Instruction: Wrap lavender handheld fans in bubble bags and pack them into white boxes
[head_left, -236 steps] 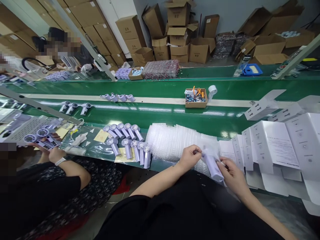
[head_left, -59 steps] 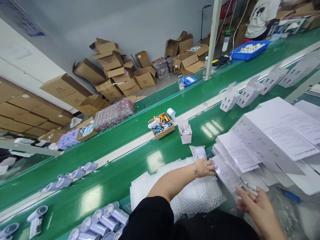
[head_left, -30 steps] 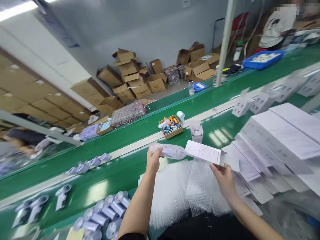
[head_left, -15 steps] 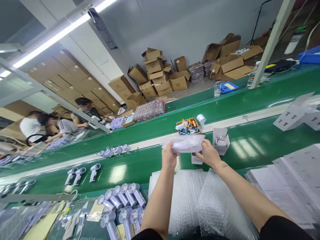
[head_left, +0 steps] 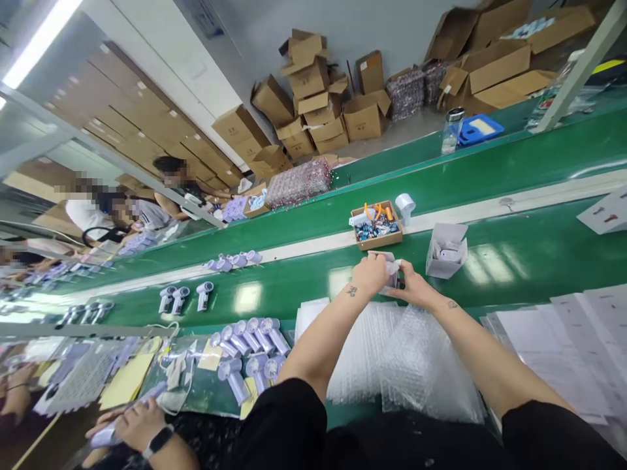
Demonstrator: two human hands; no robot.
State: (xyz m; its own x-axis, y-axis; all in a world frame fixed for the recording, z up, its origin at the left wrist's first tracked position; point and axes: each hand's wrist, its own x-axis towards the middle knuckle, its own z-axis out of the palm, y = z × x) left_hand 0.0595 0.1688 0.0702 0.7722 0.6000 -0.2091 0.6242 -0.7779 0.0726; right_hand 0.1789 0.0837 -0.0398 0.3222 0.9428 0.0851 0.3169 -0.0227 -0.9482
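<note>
A small white box (head_left: 394, 284) stands on the green belt between my two hands, mostly covered by them. At its mouth shows a translucent white wrapped bundle (head_left: 392, 267). My left hand (head_left: 371, 273) is closed over the bundle at the left of the box; its fingertips are partly hidden. From the right, my right hand (head_left: 415, 284) has curled fingers against the box, its upper fingertip by the wrap. Just right of my hands is another open white box (head_left: 445, 254) with a white item inside. Clear bubble wrap sheets (head_left: 360, 356) lie below my forearms.
Lilac handheld fans (head_left: 235, 378) lie in rows at left. A cardboard tray (head_left: 376, 225) holds small packets and orange-handled pliers, beside a white fan (head_left: 404, 205). Printed white cartons (head_left: 529, 346) are stacked right. A co-worker's hand (head_left: 140, 424) holds a lilac fan at lower left.
The wrapped bundle, earlier held flat between both hands in front of the box, is now at the box's mouth. My left hand has moved right, closer to my right hand. The view has shifted.
</note>
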